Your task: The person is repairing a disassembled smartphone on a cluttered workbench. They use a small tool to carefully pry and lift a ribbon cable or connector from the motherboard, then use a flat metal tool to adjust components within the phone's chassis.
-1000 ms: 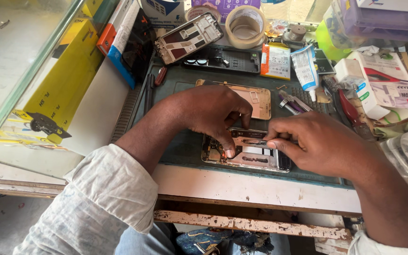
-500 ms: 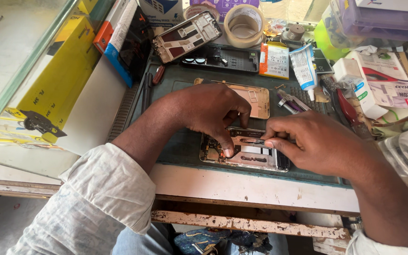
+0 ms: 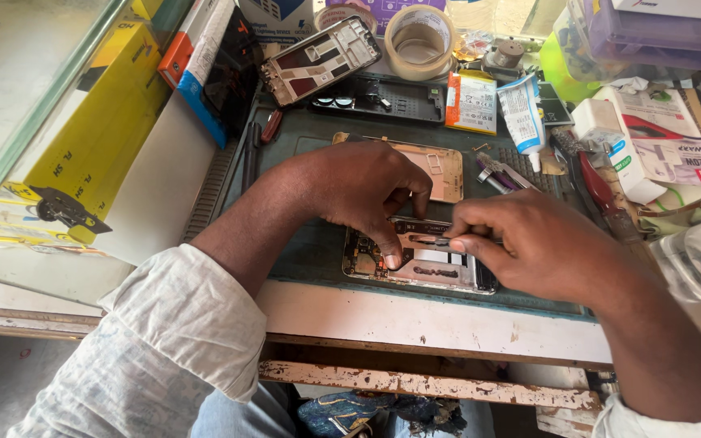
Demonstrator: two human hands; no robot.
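An opened phone (image 3: 427, 264) with its inner boards showing lies on the dark green work mat (image 3: 302, 243) near the front edge. My left hand (image 3: 363, 191) presses down on it, one fingertip on its lower left part. My right hand (image 3: 537, 247) pinches a thin dark tool (image 3: 432, 241) whose tip rests on the phone's middle. My hands hide much of the phone's upper side. A copper-coloured phone back cover (image 3: 440, 170) lies just behind my left hand.
At the back lie a bare phone frame (image 3: 318, 61), a black phone shell (image 3: 383, 101), a tape roll (image 3: 419, 40), a white glue tube (image 3: 521, 113) and tweezers (image 3: 501, 172). Boxes crowd the right, yellow boxes (image 3: 99, 138) the left. A glass case stands at far left.
My hands have stayed on the phone; my right hand has crept slightly left with the tool. The view has shifted a little.
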